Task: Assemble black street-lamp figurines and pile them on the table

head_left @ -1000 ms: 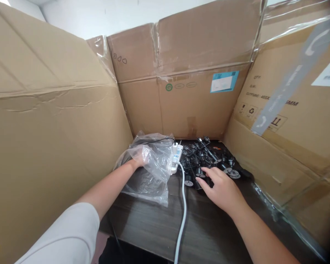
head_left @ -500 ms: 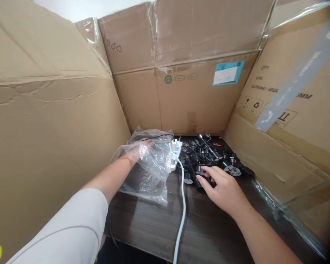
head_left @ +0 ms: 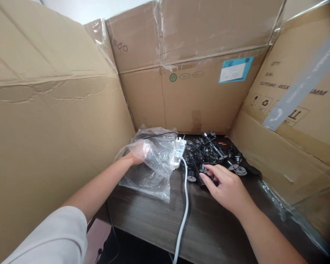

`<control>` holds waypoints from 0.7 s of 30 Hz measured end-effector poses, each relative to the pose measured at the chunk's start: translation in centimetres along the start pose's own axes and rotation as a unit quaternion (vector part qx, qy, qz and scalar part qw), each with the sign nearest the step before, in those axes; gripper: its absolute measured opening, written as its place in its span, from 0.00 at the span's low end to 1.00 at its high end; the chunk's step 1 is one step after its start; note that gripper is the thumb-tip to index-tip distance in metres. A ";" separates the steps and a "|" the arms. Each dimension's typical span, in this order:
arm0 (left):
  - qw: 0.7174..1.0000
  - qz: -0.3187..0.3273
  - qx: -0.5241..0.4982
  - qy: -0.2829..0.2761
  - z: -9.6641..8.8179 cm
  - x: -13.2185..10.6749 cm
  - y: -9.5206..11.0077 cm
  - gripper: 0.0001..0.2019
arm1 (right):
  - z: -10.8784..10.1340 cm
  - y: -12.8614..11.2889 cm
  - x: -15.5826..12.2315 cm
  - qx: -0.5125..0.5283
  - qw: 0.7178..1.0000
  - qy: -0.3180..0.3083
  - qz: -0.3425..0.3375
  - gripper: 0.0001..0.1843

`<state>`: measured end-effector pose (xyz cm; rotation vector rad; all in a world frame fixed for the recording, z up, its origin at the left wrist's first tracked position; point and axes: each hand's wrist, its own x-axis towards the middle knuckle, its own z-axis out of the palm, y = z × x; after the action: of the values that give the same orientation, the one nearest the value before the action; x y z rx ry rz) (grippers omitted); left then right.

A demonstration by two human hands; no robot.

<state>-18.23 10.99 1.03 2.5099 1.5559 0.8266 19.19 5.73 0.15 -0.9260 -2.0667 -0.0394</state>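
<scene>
My left hand [head_left: 139, 152] sits inside a clear plastic bag [head_left: 151, 172], and the film blurs its fingers. The bag lies on the dark wood tabletop [head_left: 151, 209], beside a white power strip [head_left: 178, 152] with a plug in it. A white cable [head_left: 184, 205] runs from the strip toward me. My right hand [head_left: 225, 190] rests on a heap of black plugs and cords [head_left: 209, 156], its fingers curled around one black plug [head_left: 202, 179].
Large cardboard box panels [head_left: 57, 128] stand at the left, back and right of the tabletop, some with tape and printed labels. Loose plastic film lies along the right panel's lower edge. A dark area lies below the table's near edge.
My head view has shifted slightly, so the scene sits a little differently. My right hand has closed a little more around the black plug. The bag and left hand stay nearly in place.
</scene>
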 end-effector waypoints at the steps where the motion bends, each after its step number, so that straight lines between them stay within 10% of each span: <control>1: 1.000 0.008 0.005 -0.013 -0.5 -0.7 0.2 0.03 | 0.0 -0.1 0.0 0.002 1.000 0.001 -0.001 0.14; 8: 0.994 0.047 -0.046 -0.086 -3.4 -6.1 3.3 0.11 | -0.3 -0.6 0.0 0.017 1.000 0.002 -0.005 0.12; 13: 0.960 0.004 -0.270 -0.073 -4.8 -8.7 6.9 0.03 | -0.3 -0.8 -0.1 0.029 1.000 -0.007 -0.003 0.11; 18: 0.814 -0.045 -0.578 0.024 -0.9 -9.6 12.1 0.08 | -0.4 -2.5 -0.1 0.162 0.983 -0.051 0.068 0.11; 21: 0.711 -0.139 -0.688 0.044 2.6 -9.6 15.6 0.07 | -0.3 -4.5 -0.2 0.320 0.926 -0.138 0.147 0.13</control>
<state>-7.67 -4.17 0.15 1.0942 0.6727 1.3220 16.68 2.28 1.47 -0.8366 -1.9581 0.9188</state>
